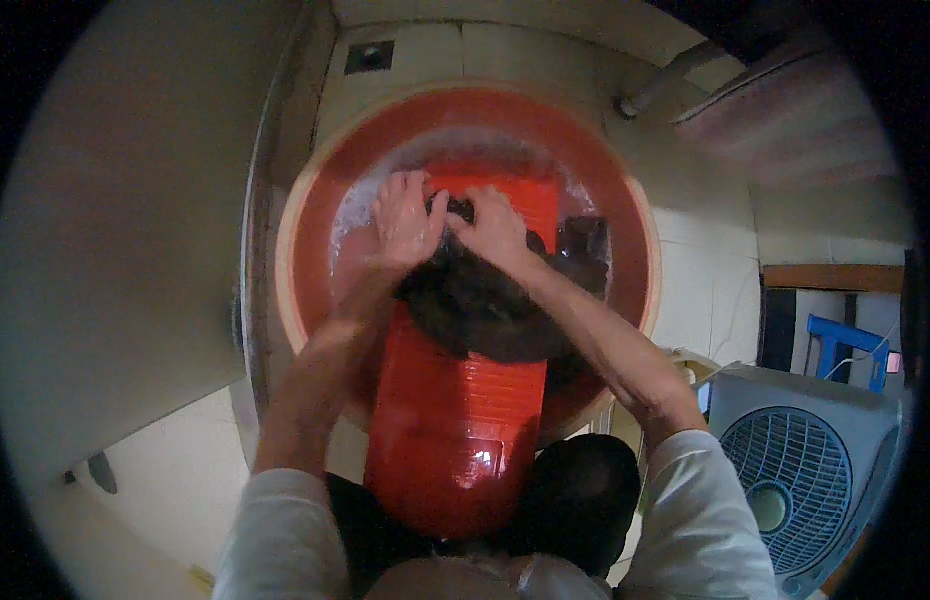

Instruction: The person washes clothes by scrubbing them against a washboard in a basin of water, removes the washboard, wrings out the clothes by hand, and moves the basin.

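Note:
A red plastic washboard leans in a large round basin that holds sudsy water, its near end between my knees. Wet dark cloth lies bunched across the ridges and hangs over the board's right side into the basin. My left hand presses at the cloth's upper left edge, fingers pointing away from me and thumb toward the right. Close beside it, my right hand has its fingers curled on a fold of the same cloth. Whether the left fingers grip any cloth is not plain.
On the right stands a grey box fan, with a blue plastic frame behind it. A floor drain lies beyond the basin at upper left. A door panel borders the left. A pipe is at upper right.

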A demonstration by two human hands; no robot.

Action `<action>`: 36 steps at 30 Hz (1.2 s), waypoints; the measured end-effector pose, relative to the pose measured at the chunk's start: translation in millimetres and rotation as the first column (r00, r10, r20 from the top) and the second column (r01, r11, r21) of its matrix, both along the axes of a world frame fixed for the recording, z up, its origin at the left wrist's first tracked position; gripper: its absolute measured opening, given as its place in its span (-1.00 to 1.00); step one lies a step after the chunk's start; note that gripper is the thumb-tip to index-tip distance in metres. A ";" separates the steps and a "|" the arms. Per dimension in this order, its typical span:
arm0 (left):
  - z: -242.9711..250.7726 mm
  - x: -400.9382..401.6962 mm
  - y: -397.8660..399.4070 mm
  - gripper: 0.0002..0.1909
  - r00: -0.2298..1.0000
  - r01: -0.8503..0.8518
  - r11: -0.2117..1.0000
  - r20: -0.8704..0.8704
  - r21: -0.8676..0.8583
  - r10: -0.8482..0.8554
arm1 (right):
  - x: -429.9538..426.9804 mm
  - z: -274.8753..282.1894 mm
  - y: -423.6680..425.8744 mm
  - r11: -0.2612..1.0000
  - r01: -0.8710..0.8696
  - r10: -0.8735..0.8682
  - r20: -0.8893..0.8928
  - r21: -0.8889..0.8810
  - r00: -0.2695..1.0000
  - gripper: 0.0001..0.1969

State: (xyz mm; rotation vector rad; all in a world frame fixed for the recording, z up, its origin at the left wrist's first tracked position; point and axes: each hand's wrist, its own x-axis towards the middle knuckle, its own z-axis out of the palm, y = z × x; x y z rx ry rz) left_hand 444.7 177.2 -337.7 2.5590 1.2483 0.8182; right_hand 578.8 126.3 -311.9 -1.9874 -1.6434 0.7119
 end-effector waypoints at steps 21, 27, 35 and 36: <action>51.3 -24.0 -30.1 -0.42 0.973 -0.229 0.610 -0.192 -0.759 0.126 | 123.1 -62.9 -5.5 0.744 0.650 -0.639 -0.119 0.157 0.760 -0.46; -15.5 -74.5 -52.4 -0.44 0.765 0.487 0.184 0.519 -0.854 0.381 | 150.0 -105.9 -43.8 0.800 0.591 -0.597 0.047 0.097 0.801 -0.48; 22.8 -118.7 -80.8 -0.48 0.819 -0.036 0.173 0.071 -0.984 0.569 | 112.2 -108.7 -2.4 0.897 0.440 -0.412 0.452 0.046 0.791 -0.48; 19.6 -124.7 -78.3 -0.48 0.814 -0.049 0.177 0.064 -0.983 0.578 | 101.7 -111.2 -3.4 0.932 0.361 -0.355 0.299 0.039 0.886 -0.49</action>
